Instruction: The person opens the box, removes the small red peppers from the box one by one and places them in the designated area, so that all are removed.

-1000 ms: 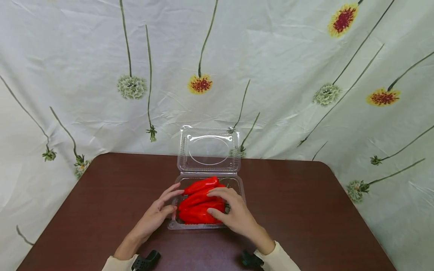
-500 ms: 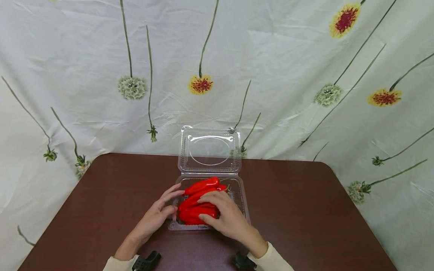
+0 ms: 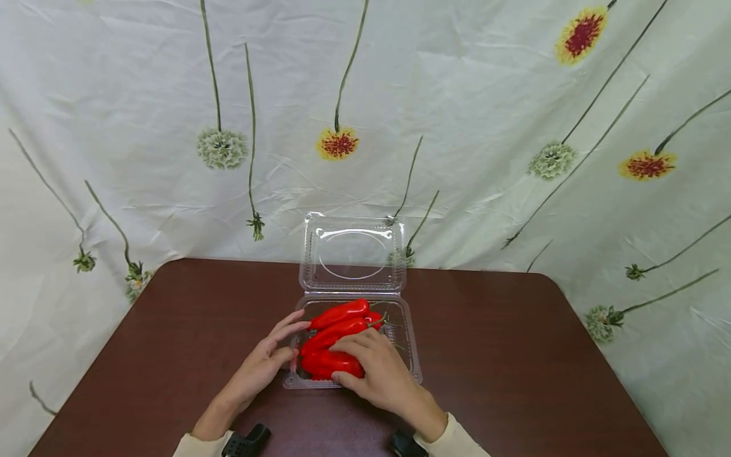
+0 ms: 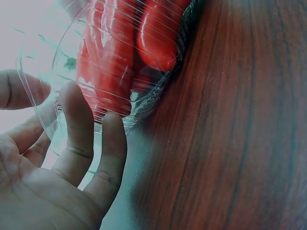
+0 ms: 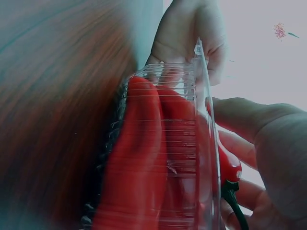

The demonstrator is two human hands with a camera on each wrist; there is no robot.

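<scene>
Several long red peppers (image 3: 337, 328) lie in a clear plastic clamshell box (image 3: 415, 355) on the table, seen in the head view. At the box's left side, my left hand (image 3: 265, 355) rests its fairly straight fingers against the outer wall. Over the front right of the box, my right hand (image 3: 382, 371) holds a red pepper (image 3: 328, 363), thumb in front and fingers behind. A pepper (image 5: 229, 165) with a green stem shows between thumb and fingers in the right wrist view. The palm hides that pepper's stem end in the head view.
The box's clear lid (image 3: 353, 254) stands raised behind the box at the back. A dark brown table (image 3: 485, 343) lies beneath everything. Behind it hangs a white flowered cloth (image 3: 445, 82).
My right hand has moved left and slightly down over the peppers, uncovering the stems and right part of the box. The left hand and the box have stayed put.
</scene>
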